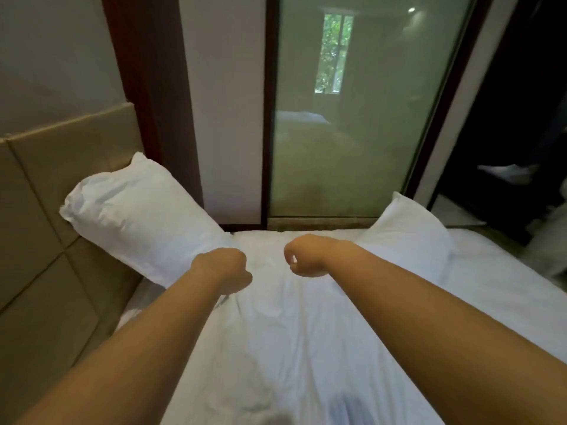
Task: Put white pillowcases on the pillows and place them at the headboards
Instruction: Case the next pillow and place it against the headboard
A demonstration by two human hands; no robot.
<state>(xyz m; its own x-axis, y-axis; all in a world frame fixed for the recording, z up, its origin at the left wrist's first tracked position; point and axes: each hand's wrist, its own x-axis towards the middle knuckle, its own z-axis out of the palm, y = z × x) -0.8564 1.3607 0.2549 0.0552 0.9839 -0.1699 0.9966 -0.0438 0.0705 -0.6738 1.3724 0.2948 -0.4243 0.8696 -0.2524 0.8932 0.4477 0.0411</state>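
Fists, left hand (pixel 222 268), right hand (pixel 305 256), gripping wrinkled white pillowcase (pixel 294 326)

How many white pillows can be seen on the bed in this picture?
2. One pillow leans against the headboard at the left. The second pillow lies farther right, beyond the right hand. Others may lie outside the view.
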